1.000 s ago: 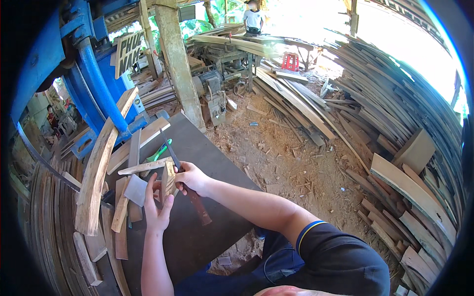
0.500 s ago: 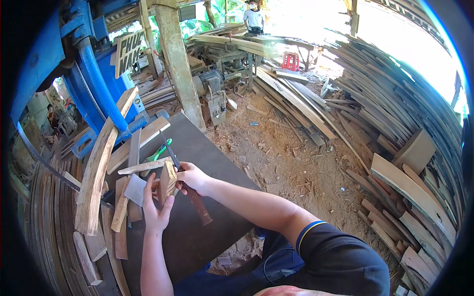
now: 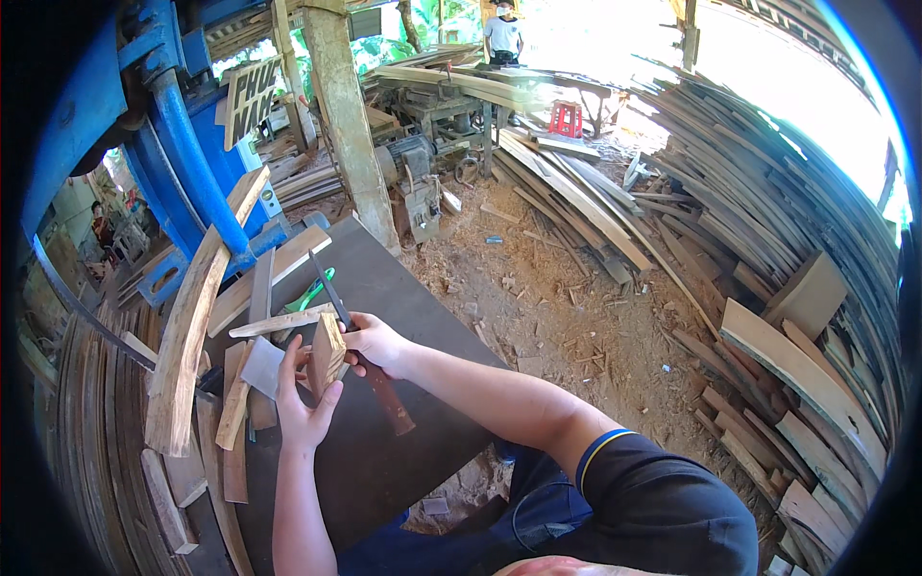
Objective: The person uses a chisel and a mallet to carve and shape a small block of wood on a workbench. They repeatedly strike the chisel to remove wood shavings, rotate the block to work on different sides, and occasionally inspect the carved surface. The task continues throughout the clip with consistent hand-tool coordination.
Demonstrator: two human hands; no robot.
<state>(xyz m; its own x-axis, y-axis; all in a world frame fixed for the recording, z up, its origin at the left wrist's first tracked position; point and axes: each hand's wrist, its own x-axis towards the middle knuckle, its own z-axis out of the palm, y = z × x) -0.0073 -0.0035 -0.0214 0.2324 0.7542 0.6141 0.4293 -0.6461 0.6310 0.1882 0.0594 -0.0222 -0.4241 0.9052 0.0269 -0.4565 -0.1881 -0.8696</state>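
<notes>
Over the dark tabletop (image 3: 331,490), my left hand (image 3: 307,408) is closed around the side of a small wooden block (image 3: 328,355). The block stands on edge, its pale grain facing up. Against its right side, my right hand (image 3: 376,342) grips a long, narrow dark metal tool with a reddish-brown handle (image 3: 389,403). Its blade (image 3: 328,284) points up and away past the block, while the handle sticks out below my hand. Whether it is a knife or a file I cannot tell. Just beyond the block lies a pale wooden strip (image 3: 279,322), close to a green-handled object (image 3: 312,296).
To the left, a long curved board (image 3: 192,336) leans by a blue machine (image 3: 182,182). Wood offcuts (image 3: 230,413) lie along the table's left side. Stacked planks (image 3: 768,211) line the right, and scraps litter the sawdust floor (image 3: 538,326). A person (image 3: 502,40) stands far back.
The block and the tool have shifted only slightly in my hands, and my grip looks the same. The person in the background has moved a little to the right.
</notes>
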